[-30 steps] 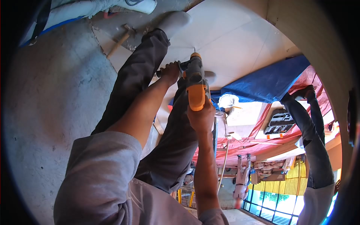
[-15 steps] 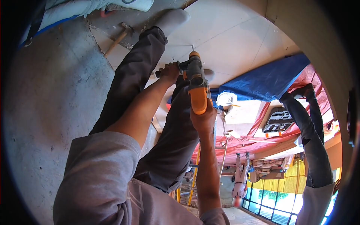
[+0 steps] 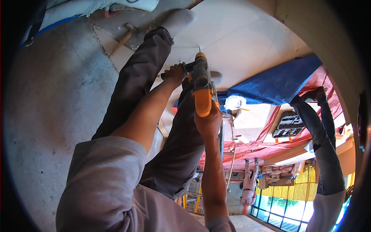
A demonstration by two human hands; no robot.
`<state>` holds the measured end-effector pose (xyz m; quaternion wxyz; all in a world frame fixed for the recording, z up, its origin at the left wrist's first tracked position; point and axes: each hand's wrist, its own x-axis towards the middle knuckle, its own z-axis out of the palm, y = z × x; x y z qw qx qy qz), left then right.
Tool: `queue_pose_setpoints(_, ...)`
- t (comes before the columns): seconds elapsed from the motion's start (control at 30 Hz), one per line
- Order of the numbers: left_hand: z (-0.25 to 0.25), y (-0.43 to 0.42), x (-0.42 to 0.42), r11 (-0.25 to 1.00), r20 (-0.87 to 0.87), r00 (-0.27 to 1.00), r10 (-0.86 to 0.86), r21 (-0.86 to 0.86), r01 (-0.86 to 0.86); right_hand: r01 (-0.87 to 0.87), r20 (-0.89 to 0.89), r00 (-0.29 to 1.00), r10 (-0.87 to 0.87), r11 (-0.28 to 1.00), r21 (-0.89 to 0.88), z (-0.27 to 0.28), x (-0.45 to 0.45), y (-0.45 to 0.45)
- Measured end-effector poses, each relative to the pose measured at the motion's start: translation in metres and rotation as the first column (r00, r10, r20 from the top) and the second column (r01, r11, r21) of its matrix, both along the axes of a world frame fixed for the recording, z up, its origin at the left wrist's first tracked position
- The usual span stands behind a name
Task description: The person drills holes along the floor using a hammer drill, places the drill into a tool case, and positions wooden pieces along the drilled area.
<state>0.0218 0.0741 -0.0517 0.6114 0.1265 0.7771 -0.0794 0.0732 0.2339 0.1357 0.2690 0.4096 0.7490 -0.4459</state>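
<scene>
A yellow-and-black rotary hammer drill point(image 3: 202, 83) is held in both my hands, between my legs. My left hand point(image 3: 174, 75) is wrapped round its black side handle. Behind the yellow housing, my right hand point(image 3: 208, 123) grips the rear handle, which is mostly hidden by the fingers. The thin drill bit point(image 3: 199, 50) points at a pale board point(image 3: 235, 34) marked with faint straight lines. Its tip meets the board in the picture, with some whitish specks beside it; how deep it sits I cannot tell.
A hammer point(image 3: 121, 42) lies left of my leg on the grey floor point(image 3: 58, 96). To the right are a blue tarp point(image 3: 274, 83), red sheeting point(image 3: 328, 85) and an open tool case point(image 3: 288, 124). Another person's legs point(image 3: 322, 143) stand nearby; a second person point(image 3: 248, 181) is farther off, near a ladder point(image 3: 191, 203).
The drill's rear end and my right hand have shifted slightly left. Both hands keep their grip. The whole view has moved a little.
</scene>
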Motion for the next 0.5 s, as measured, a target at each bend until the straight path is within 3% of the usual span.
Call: queue_pose_setpoints(0.5,-0.0022,-0.0041,-0.0012,1.0,0.031,0.999,0.017,0.012,-0.018,-0.039,-0.008,0.999,0.039,0.999,0.007,-0.0019,-0.005,-0.0041)
